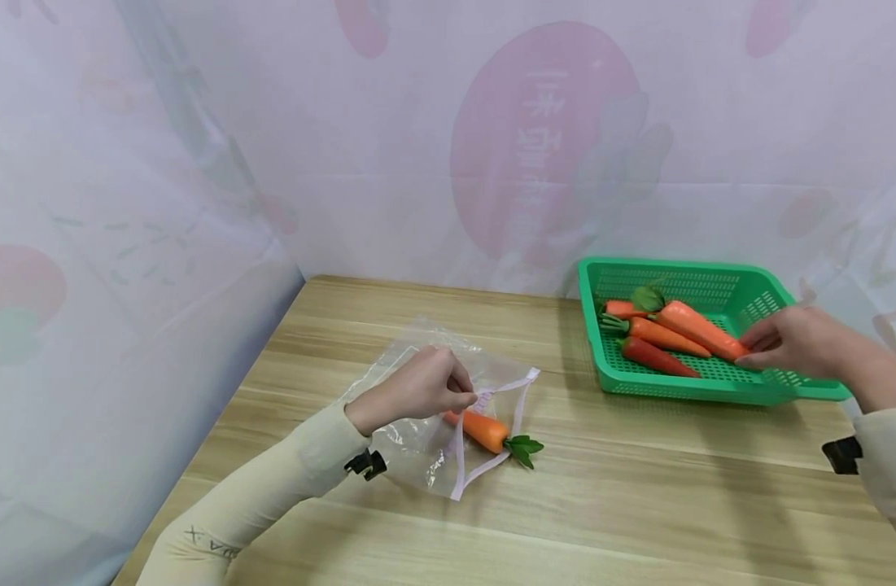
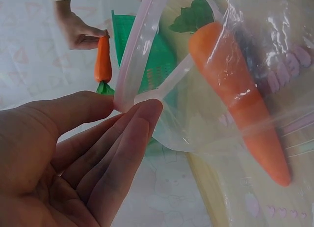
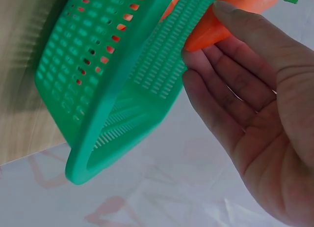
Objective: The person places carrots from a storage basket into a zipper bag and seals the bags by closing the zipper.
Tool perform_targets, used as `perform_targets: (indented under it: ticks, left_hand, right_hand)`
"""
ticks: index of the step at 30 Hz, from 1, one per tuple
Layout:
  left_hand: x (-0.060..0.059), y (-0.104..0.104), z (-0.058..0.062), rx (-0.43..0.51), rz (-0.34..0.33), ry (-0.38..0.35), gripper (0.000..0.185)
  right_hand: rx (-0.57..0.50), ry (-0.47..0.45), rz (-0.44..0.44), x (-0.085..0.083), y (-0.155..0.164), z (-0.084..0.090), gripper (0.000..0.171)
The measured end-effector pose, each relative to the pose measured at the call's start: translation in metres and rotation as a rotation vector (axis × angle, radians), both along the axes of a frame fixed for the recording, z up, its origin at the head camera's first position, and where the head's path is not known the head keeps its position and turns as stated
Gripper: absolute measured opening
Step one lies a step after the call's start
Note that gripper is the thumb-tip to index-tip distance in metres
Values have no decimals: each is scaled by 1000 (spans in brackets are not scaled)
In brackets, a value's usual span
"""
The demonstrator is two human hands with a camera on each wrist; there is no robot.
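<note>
My left hand (image 1: 471, 398) pinches the upper rim of a clear zip bag (image 1: 426, 443) lying on the wooden table, thumb against fingers (image 2: 122, 106), holding its mouth apart. One orange carrot (image 1: 480, 429) lies inside the bag (image 2: 216, 124), its green leaves sticking out of the mouth; the left wrist view shows this carrot (image 2: 235, 99) through the plastic. My right hand (image 1: 744, 352) is at the green basket (image 1: 711, 389) and pinches the pointed end of the top carrot (image 1: 700, 327) between thumb and fingers (image 3: 203, 33). Two or three more carrots (image 1: 660, 356) lie beneath it.
The basket (image 3: 113, 89) stands at the table's far right, near the back. A patterned curtain wall closes the back and left sides. Bare wooden tabletop (image 1: 638, 505) stretches between bag and basket and along the front.
</note>
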State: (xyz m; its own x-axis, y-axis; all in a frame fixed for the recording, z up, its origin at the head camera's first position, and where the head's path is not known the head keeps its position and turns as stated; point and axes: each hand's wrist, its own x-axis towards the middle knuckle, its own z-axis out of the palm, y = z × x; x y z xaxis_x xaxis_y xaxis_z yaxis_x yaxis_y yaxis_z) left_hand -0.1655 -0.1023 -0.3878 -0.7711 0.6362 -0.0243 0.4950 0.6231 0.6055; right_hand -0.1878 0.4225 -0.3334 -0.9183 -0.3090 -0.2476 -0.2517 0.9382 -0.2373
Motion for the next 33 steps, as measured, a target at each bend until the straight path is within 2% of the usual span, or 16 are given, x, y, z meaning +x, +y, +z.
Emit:
perform_targets:
  ticks: [7,18,23,29,33]
  left_hand:
    - [0,-1,0,6,0,-6,9]
    - [-2,-2,-2,17,-5,1,11]
    - [-2,-2,-2,18,-7,-3,11]
    - [-1,-2,-2,17,-6,2,11]
    - [-2,-2,-2,16,-5,10,10]
  right_hand:
    - [-31,-39,23,9,-17,8,27]
    - [-52,-10,121,25,-49,18,29]
    - [-64,-30,168,32,-61,19,22]
    - [-107,-49,222,41,-73,18,29]
    - [-153,-61,272,47,-81,14,24]
